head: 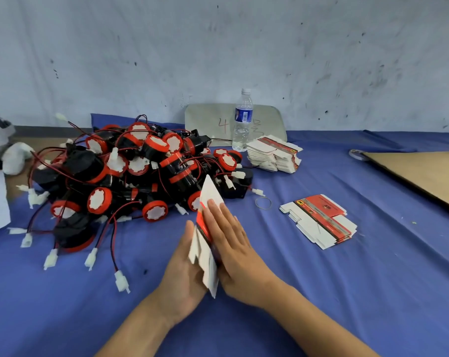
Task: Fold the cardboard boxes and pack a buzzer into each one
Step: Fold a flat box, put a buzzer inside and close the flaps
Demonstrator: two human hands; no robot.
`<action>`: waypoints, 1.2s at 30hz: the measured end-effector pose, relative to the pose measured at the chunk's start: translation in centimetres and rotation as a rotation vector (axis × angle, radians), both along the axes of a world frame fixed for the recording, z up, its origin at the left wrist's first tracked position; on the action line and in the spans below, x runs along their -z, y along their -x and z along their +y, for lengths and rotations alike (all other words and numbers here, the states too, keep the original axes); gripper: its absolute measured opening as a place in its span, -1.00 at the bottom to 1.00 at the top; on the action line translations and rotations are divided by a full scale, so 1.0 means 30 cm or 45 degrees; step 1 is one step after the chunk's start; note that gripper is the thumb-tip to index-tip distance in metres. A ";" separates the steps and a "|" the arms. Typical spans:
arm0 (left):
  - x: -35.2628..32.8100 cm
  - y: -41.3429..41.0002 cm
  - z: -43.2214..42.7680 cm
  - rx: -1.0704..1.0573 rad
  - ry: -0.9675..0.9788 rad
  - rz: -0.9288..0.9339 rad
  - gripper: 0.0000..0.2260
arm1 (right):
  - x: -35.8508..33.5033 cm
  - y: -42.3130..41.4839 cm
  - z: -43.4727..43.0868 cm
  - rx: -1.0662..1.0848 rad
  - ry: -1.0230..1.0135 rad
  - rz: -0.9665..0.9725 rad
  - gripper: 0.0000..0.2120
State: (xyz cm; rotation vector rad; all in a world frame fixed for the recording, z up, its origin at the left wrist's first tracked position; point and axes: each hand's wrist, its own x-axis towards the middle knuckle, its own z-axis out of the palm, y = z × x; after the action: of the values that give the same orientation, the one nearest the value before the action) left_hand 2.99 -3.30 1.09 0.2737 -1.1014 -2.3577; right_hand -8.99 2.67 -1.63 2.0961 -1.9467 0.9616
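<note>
Both hands are up front, and between them stands a flattened red, black and white cardboard box blank (pixel 208 197). It's on edge, with a white flap poking out above the fingertips. The right hand (pixel 232 243) lies flat against the printed face, fingers straight. The left hand (pixel 183 269) backs it from the other side, palm open and thumb straight, the other fingers mostly hidden behind the card. Neither hand curls round anything: it's a palm-to-palm press.

This looks like the very start of a fold, getting the flat blank to pop into a sleeve. To do it well, I'd push on the two creased edges, since pressing on the faces would only leave it flat. Then let the walls square up and tuck the bottom flaps before reaching for a buzzer.

The heap of round black-and-red buzzers (pixel 141 176), trailing red and black wires with white plugs, sits just beyond the hands on the blue-clothed table (pixel 321 292). Those wires are tangled, so lifting one buzzer free will likely need care.

More blanks wait: a small pile of flat blanks (pixel 321 221) lies off to the right, and a taller stack of blanks (pixel 274 154) sits further back beside a clear plastic water bottle (pixel 242 119). No folded box is in sight.
</note>
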 end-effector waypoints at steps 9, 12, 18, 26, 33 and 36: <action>-0.052 -0.039 -0.107 -0.082 -0.201 0.078 -0.51 | -0.015 0.030 0.008 0.083 0.281 0.028 -0.17; -0.068 -0.049 -0.100 -0.079 -0.452 0.037 -0.53 | -0.020 0.043 0.010 0.072 0.336 0.028 -0.03; -0.005 -0.034 -0.131 0.304 -0.386 0.078 -0.42 | -0.031 0.039 0.002 0.043 0.595 0.173 0.11; -0.015 -0.041 -0.114 0.214 -0.310 0.033 -0.40 | -0.006 0.018 -0.013 0.073 0.818 0.423 0.01; -0.014 -0.010 -0.114 0.019 0.003 -0.120 -0.35 | -0.083 0.036 0.037 0.174 0.734 -0.289 -0.07; -0.006 0.038 -0.099 -0.168 0.376 -0.283 -0.30 | -0.091 0.065 0.060 0.162 0.729 -0.606 -0.21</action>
State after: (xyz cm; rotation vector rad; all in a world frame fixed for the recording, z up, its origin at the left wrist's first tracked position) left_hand 1.84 -6.29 1.28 0.4920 -1.4691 -2.0515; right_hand -10.95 4.47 1.09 1.4985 -1.6558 1.8473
